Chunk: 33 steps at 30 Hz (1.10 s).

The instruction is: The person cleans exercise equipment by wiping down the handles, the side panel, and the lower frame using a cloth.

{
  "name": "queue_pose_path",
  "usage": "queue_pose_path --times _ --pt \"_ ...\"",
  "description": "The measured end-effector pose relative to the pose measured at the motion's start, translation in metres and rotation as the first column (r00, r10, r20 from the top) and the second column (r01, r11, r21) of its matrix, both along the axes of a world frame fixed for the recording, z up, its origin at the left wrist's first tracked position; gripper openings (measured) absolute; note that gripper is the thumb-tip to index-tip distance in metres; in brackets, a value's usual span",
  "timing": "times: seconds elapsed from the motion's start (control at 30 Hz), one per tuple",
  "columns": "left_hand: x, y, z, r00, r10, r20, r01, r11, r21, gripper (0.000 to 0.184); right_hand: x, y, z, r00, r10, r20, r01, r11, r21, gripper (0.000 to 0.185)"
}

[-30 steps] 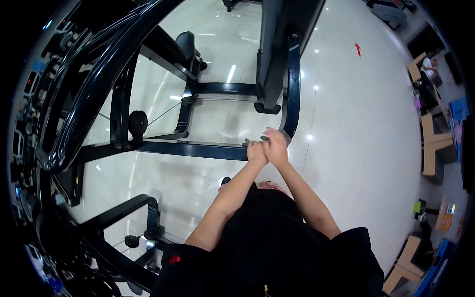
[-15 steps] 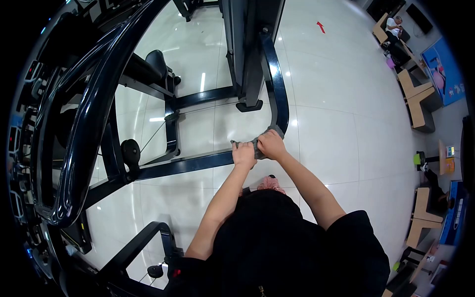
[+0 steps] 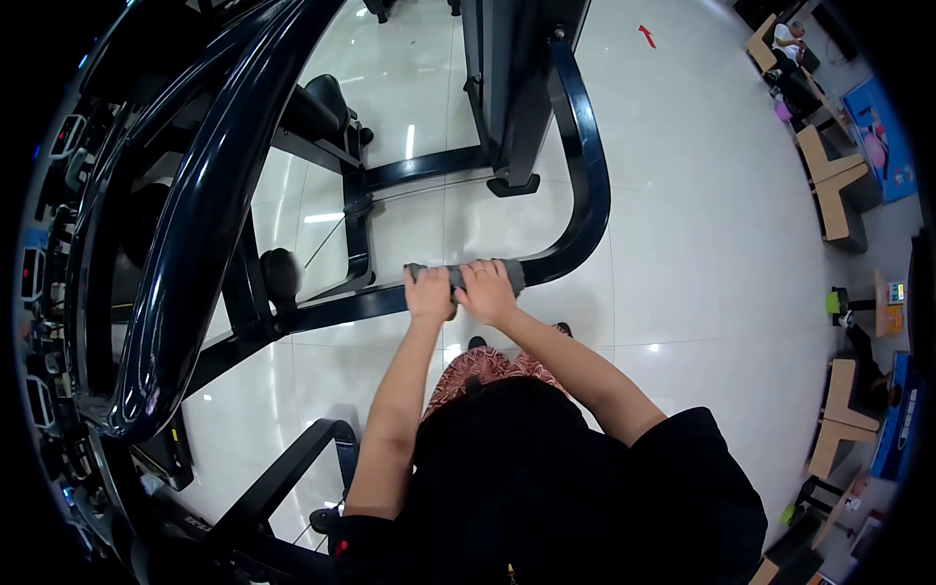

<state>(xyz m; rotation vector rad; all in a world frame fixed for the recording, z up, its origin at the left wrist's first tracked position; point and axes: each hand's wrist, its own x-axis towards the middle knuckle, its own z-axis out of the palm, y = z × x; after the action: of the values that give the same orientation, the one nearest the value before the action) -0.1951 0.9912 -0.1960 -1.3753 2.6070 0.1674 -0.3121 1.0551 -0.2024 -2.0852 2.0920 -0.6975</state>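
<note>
A grey cloth (image 3: pixel 514 274) is wrapped over the dark metal tube (image 3: pixel 361 307) of a gym machine's frame. My left hand (image 3: pixel 429 294) is closed over the cloth's left part, fingers curled over the tube. Right beside it, my right hand (image 3: pixel 486 291) grips the cloth on the same tube. The two hands touch or nearly touch. To their right the tube bends upward in a curve (image 3: pixel 593 185).
A thick glossy curved bar (image 3: pixel 195 205) and a black pulley (image 3: pixel 281 277) stand at the left. Another frame (image 3: pixel 292 463) is at the lower left. A seated person (image 3: pixel 786 44), wooden-sided chairs (image 3: pixel 837 195) and a red floor arrow (image 3: pixel 646 37) are at the right.
Both hands and the grey cloth have moved left along the tube, away from the bend. The camera view has shifted, and more of the patterned trousers shows.
</note>
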Motion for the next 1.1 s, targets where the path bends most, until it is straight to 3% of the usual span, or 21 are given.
queue_pose_path --times 0.13,0.2,0.33,0.47,0.53,0.63,0.73,0.83,1.1 --pt "0.043 -0.010 0.006 1.000 0.003 -0.013 -0.003 0.999 -0.046 0.047 0.032 -0.007 0.008 0.996 0.088 0.035 -0.089 0.996 0.027 0.054" --pt "0.051 -0.012 0.005 1.000 0.007 0.005 -0.007 0.999 -0.043 0.049 0.039 -0.011 0.005 0.992 0.123 -0.031 -0.117 0.983 0.145 0.059" --pt "0.049 -0.014 -0.013 1.000 0.019 -0.005 -0.019 0.995 -0.099 0.036 0.041 -0.014 -0.010 0.991 0.066 -0.113 -0.061 0.997 0.050 0.047" --pt "0.043 -0.010 -0.012 1.000 0.024 0.005 -0.023 0.996 -0.091 0.028 0.041 -0.014 -0.013 0.995 0.051 -0.089 -0.045 0.997 0.068 0.043" --pt "0.035 -0.002 0.001 0.993 0.039 0.115 -0.028 0.995 -0.100 0.030 0.040 -0.011 -0.013 0.991 0.053 -0.127 -0.049 0.998 0.032 0.042" --pt "0.030 0.008 -0.014 0.996 0.044 0.078 -0.028 0.983 -0.184 0.046 0.038 -0.004 -0.012 0.972 0.034 -0.234 -0.036 0.999 -0.005 0.044" --pt "0.018 0.029 -0.029 0.998 -0.012 0.059 0.027 0.964 -0.265 0.056 0.039 0.003 -0.019 0.980 -0.012 -0.199 0.009 1.000 -0.016 0.046" --pt "0.006 0.042 -0.030 0.998 0.020 0.057 -0.010 0.984 -0.179 0.062 0.028 0.012 -0.024 0.981 0.010 -0.194 -0.025 0.997 -0.072 0.044" --pt "-0.020 0.061 -0.032 0.994 0.070 0.083 -0.064 0.995 -0.077 0.063 -0.001 0.031 -0.023 0.978 0.086 -0.189 -0.092 0.995 -0.023 0.045"
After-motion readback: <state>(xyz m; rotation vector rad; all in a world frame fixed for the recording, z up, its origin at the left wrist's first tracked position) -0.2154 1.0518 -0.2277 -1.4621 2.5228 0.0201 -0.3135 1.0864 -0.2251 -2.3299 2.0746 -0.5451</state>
